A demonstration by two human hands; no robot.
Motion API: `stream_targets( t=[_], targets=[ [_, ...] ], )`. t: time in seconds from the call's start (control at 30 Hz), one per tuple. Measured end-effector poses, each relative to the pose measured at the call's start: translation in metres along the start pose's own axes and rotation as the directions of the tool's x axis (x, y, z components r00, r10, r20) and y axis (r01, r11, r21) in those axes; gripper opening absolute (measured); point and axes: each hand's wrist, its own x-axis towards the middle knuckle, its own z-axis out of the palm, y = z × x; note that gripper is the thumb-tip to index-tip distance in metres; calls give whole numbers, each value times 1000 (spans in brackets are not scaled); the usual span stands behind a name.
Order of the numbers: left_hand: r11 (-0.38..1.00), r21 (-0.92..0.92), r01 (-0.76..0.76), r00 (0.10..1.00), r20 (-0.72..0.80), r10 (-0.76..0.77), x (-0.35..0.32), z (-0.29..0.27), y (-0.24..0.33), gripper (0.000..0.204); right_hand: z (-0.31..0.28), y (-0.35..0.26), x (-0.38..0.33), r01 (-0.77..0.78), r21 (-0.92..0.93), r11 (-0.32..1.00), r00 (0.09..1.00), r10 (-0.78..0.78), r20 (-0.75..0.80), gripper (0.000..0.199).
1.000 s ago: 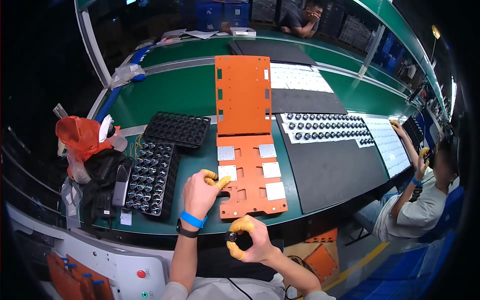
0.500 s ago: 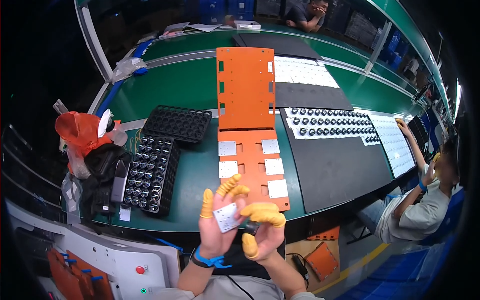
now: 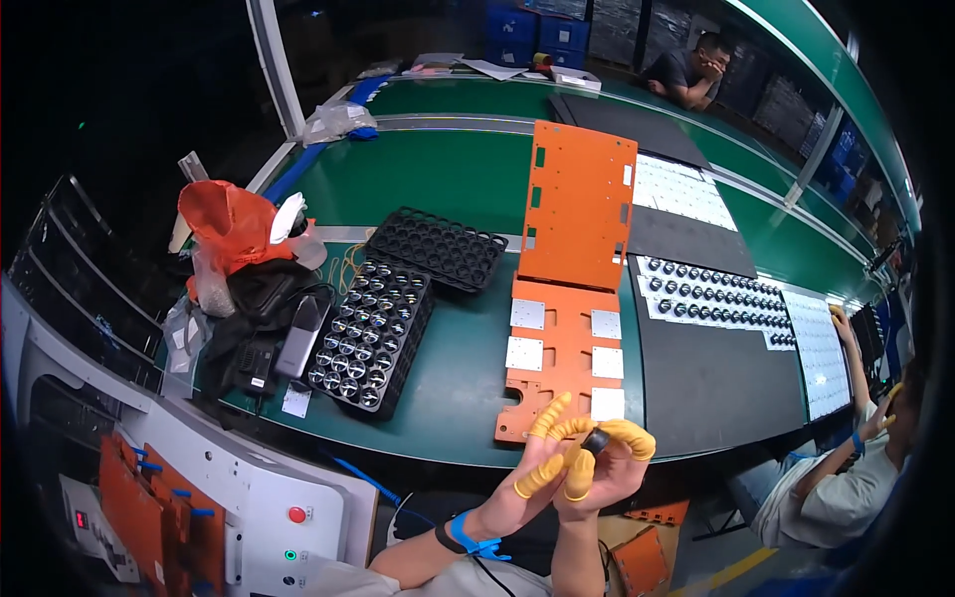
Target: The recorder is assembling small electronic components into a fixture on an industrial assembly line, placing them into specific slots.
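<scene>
Both hands, in yellow finger cots, meet in front of the orange fixture [image 3: 567,383]. My right hand [image 3: 619,476] is closed, its thumb and fingers pinching a small black cylindrical part [image 3: 595,441]. Against it, my left hand [image 3: 517,500] has its fingers curled and touching around the same spot. What the left fingers hold is hidden; no white plate shows between them. On the fixture's lower half lie several white square plates [image 3: 527,314] with small holes. Its orange perforated lid [image 3: 577,204] stands raised behind them.
To the left, a black tray [image 3: 370,333] holds several shiny round parts, with another black tray [image 3: 438,246] behind. A power bank [image 3: 301,335] and an orange bag [image 3: 227,227] lie farther left. Black mats [image 3: 711,383] lie right, near a co-worker [image 3: 831,493]. Another person [image 3: 691,75] sits far back.
The view has shifted, moving the bench contents rightward. My left hand has turned and closed toward the right hand; the white plate it held is out of sight. The black part remains in my right fingers.
</scene>
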Motion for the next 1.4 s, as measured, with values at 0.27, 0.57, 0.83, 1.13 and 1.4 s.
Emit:
stream_targets(
  t=[0.27,0.57,0.83,1.13,1.4],
  targets=[
    [981,186,-57,992,122,34,-12,-18,2,80,5,-10,17,-122,120,985,992,125,-15,41],
    [920,337,200,975,27,-222,-24,-65,29,49,6,-25,39,-334,-64,940,813,322,485,33],
    [977,210,38,999,-38,-31,-23,-66,50,76,2,-22,34,-103,-15,995,954,103,281,31],
    [831,473,-292,944,2,330,-30,-64,44,79,-2,-25,24,-247,-86,965,848,258,463,38],
    [500,805,-320,853,16,521,-26,-51,45,67,-10,-22,25,-185,-169,968,821,247,514,38]
  ],
)
